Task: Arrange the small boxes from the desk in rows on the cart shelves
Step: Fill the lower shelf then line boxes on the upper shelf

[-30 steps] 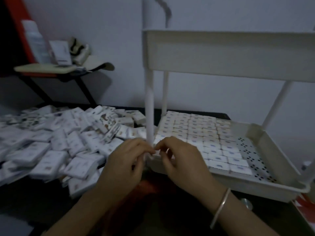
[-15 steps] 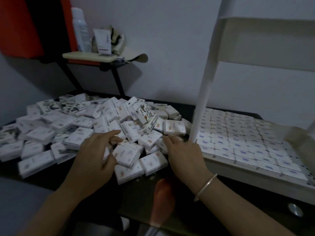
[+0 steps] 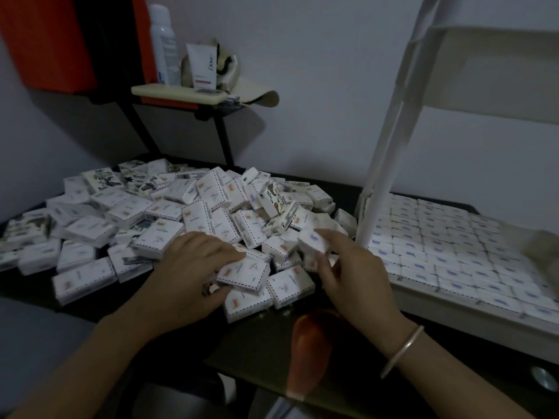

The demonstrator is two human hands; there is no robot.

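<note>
Across the dark, glossy desk [image 3: 257, 343], below a plain pale wall [image 3: 317, 86], a loose heap of small boxes [image 3: 169, 213] is lying: flat white cardboard packets edged with dashes. Just beside it, the cream plastic cart shelf [image 3: 453, 317] is holding tidy rows [image 3: 453, 246] of them. The left hand [image 3: 187, 276] is gripping a near box [image 3: 245, 272] from above, while the right hand [image 3: 354, 276], bangle [image 3: 402, 350] at the wrist, is pinching a raised box [image 3: 314, 241].
</note>
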